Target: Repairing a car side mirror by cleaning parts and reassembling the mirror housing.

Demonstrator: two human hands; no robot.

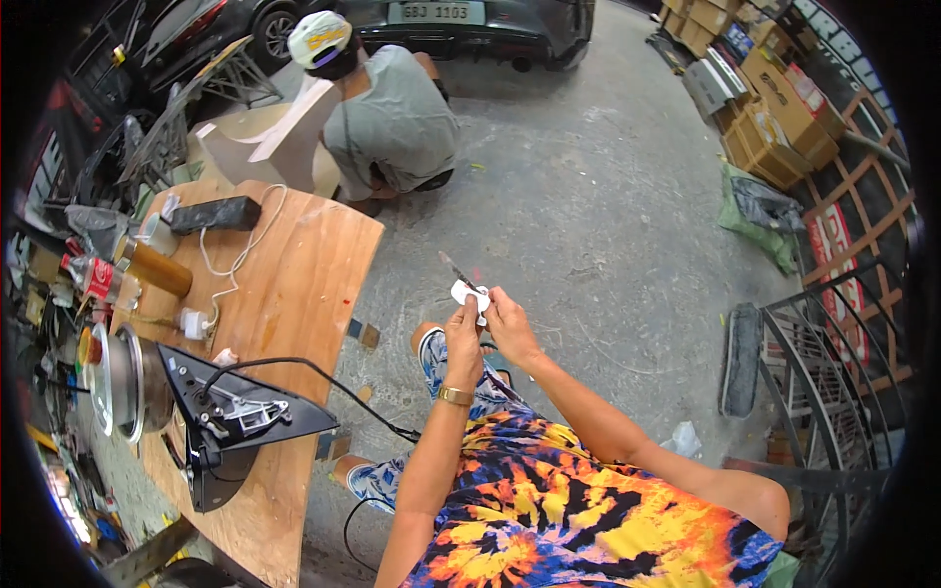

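In front of my body, my left hand [464, 333] is closed on a small white piece [467, 291], its thumb pressed against it. Whether this is cloth, paper or plastic is hard to make out. My right hand [511, 328] is closed right beside it, fingers touching the same spot. Out past the white piece sticks a narrow, dark-stained blade [455, 266], like a knife's, pointing away to the left. It lines up with my right hand, where its handle is hidden. On the wooden table [294, 284] to my left lies a black car side mirror part [257, 410] with a cable.
The table also bears a black power strip [218, 214], a plastic bottle [103, 281], a brown cylinder [155, 267] and a metal pot [123, 382]. Beyond it crouches a person [392, 118] near a car [461, 39]. Cardboard boxes [774, 122] and a metal rack [814, 363] stand right.
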